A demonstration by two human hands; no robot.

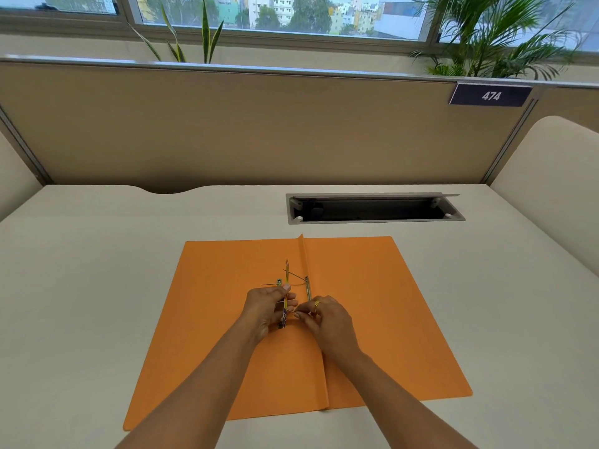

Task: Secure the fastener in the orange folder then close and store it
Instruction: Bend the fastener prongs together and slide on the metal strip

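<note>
Lying open and flat on the pale desk [81, 270], the orange folder [372, 303] is showing its inner side, with the centre fold running away from you and standing up a little at the far end. You are keeping both hands over this fold, near the middle of the folder.

Your left hand [267, 307] is curling around a thin strip with yellow and dark print, the fastener bar [286, 306]. The fingers are closing on it from the left side, and the strip is standing on its edge, pointing away from you. Its far end is sticking out beyond your fingertips.

Your right hand [327, 319] is pinching with thumb and forefinger a thin metal prong [291, 310] just beside the strip. The other fingers are bending loosely, and a gold ring [317, 303] is sitting on one of them. Whether the prong is already passing through the strip, I cannot tell, because your fingers are hiding this place.

Beyond your hands, the metal base of the fastener [308, 288] is lying along the fold, and a second prong [293, 275] is rising from its far end and leaning to the left.

Behind the folder, a cable tray [372, 209] in the desk is standing open. On the partition [227, 131] a dark label [491, 95] is reading 474.
</note>
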